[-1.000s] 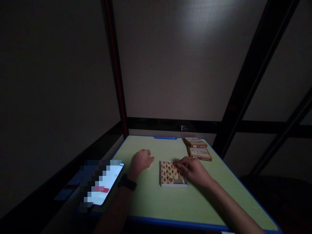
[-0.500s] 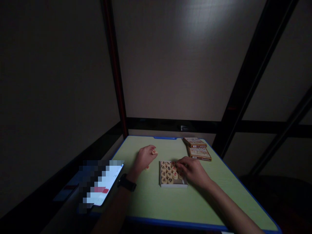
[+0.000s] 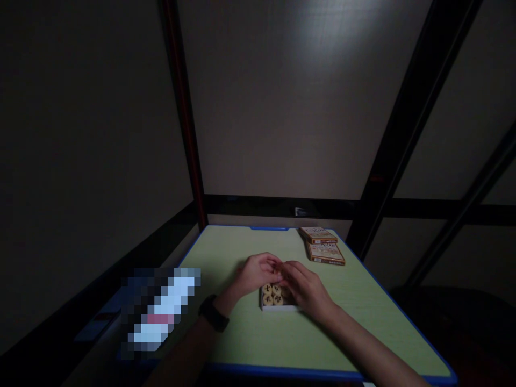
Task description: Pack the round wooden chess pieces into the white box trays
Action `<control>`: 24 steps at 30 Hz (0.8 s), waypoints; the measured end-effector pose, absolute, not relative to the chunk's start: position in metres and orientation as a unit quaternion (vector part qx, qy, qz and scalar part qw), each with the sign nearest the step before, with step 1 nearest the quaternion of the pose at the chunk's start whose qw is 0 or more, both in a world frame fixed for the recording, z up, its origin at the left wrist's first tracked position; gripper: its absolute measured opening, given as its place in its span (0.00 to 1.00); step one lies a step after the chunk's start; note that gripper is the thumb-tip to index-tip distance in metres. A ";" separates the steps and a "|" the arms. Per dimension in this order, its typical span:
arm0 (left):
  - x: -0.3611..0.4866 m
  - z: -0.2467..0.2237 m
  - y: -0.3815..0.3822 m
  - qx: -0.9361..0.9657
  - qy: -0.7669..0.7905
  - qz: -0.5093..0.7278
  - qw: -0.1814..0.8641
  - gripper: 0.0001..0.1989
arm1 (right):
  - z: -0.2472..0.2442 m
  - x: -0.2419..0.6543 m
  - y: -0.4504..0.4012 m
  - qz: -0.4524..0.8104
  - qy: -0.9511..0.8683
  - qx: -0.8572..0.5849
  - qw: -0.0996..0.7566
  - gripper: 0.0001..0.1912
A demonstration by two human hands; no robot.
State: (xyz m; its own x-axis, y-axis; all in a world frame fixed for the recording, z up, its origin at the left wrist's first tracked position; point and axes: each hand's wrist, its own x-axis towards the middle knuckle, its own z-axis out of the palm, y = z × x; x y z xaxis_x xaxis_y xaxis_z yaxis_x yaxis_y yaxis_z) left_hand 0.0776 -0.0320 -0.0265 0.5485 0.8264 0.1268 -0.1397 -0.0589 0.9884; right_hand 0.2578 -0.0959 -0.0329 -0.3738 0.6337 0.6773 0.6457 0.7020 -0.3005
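My left hand [image 3: 258,273], with a dark watch on its wrist, meets my right hand [image 3: 306,285] above an open white box [image 3: 278,308]. Fingers of both hands are bent together round a small round piece [image 3: 279,275], mostly hidden between them. Which hand bears it is hard to tell. Round wooden pieces with dark characters [image 3: 267,299] lie in the near left part of the box. The rest of the box is covered by my hands.
Two flat brown boxes [image 3: 325,252] lie overlapping at the back right of the green table [image 3: 242,341], which has a blue edge. A bright, pixelated screen [image 3: 165,312] is at the left edge.
My left hand has moved right with its round piece, to the box. My right hand has shifted slightly left and lifted from the pieces, and the two hands now meet.
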 end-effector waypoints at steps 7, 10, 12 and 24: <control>0.074 -0.026 -0.030 0.618 0.269 0.382 0.632 0.28 | -0.033 0.261 -0.094 -0.005 -0.815 -0.370 0.446 0.19; 0.073 -0.024 -0.031 0.620 0.269 0.380 0.631 0.27 | -0.030 0.259 -0.096 -0.007 -0.807 -0.371 0.459 0.15; 0.072 -0.023 -0.032 0.624 0.271 0.381 0.626 0.27 | -0.028 0.257 -0.097 -0.010 -0.795 -0.375 0.477 0.11; 0.072 -0.027 -0.027 0.646 0.290 0.388 0.589 0.24 | -0.025 0.259 -0.096 0.081 -0.748 -0.400 0.524 0.04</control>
